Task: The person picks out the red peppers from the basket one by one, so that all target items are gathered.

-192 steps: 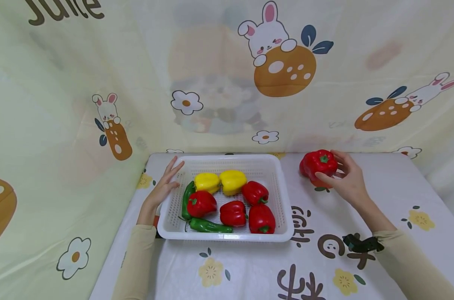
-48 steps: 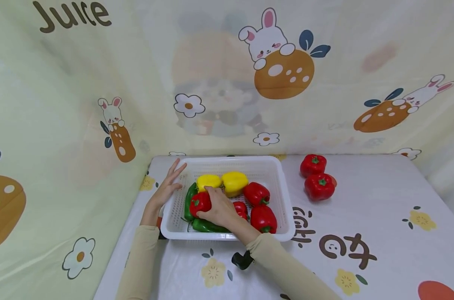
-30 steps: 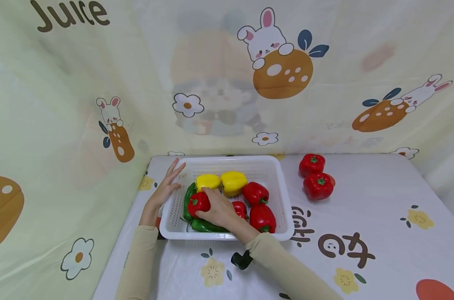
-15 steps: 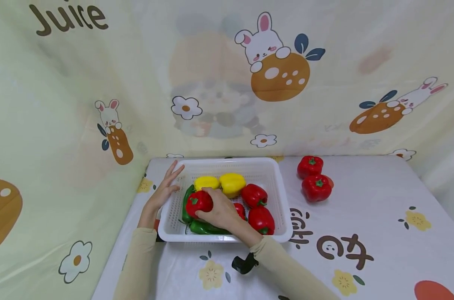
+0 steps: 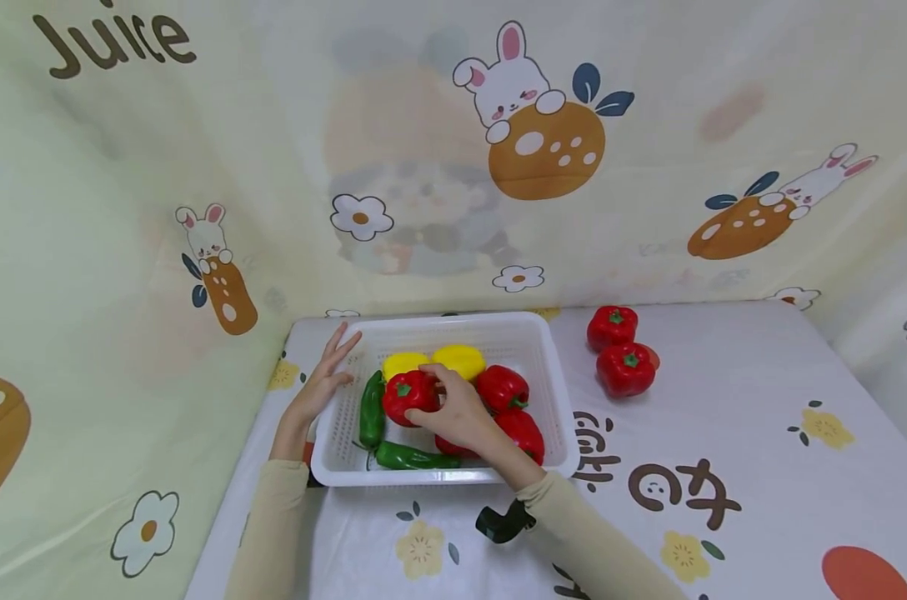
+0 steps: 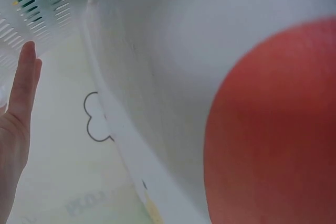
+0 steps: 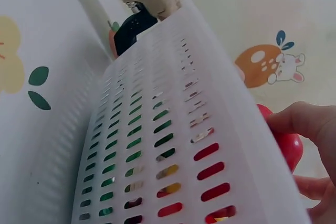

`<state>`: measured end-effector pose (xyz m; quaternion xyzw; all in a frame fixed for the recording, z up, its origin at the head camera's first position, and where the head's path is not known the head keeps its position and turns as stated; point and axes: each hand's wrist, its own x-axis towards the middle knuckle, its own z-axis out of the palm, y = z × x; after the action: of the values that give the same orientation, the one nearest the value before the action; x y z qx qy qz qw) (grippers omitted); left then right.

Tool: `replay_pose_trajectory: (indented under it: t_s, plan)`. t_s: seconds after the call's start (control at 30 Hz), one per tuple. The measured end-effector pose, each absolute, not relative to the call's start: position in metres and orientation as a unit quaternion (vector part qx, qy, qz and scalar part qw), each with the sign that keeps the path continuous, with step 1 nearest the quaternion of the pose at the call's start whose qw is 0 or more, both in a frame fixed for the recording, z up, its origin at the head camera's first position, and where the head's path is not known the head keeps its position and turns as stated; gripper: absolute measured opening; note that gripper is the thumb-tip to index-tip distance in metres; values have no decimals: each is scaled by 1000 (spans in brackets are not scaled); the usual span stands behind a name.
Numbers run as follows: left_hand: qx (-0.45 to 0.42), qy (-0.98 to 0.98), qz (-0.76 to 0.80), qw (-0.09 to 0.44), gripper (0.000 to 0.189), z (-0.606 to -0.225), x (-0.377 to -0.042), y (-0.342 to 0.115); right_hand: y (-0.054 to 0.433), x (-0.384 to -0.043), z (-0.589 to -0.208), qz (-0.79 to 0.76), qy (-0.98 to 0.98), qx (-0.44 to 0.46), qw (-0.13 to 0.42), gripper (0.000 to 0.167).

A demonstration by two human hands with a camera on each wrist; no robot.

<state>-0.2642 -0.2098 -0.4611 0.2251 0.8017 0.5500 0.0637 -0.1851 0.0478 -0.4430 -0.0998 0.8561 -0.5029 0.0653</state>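
A white perforated plastic basket (image 5: 438, 477) stands on the table with red and yellow bell peppers and green chili peppers in it. My right hand (image 5: 464, 408) grips a red bell pepper (image 5: 407, 398) between thumb and fingers, raised above the basket floor. In the right wrist view, that pepper (image 7: 287, 145) shows beyond the basket wall. My left hand (image 5: 318, 390) rests at the basket's left rim with its fingers extended. Two yellow bell peppers (image 5: 461, 361) lie behind the held one. Green chili peppers (image 5: 372, 410) lie at the left and front; my right hand partly hides other red peppers (image 5: 503, 387).
Right of the basket, red bell peppers (image 5: 626, 369) sit grouped on the patterned white tablecloth (image 5: 754, 367). A printed curtain (image 5: 423, 100) hangs behind the table and along its left side. A black wrist camera (image 5: 504, 522) hangs by the right sleeve.
My right hand left the red peppers on the table, reached into the basket and took hold of a red bell pepper. It has now lifted it slightly. The left hand stayed at the rim.
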Motion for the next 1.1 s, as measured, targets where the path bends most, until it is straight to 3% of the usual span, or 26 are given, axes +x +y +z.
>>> replay_pose_trajectory:
  t_s: [0.67,1.1]
  plan:
    - [223,801,550,72,64,-474,-256,-208,47,-176,-462,-502,859,-91,41,73]
    - [238,807,538,50,64,-463,-262,-210,41,-186,-453,-466,878,-109,26,74]
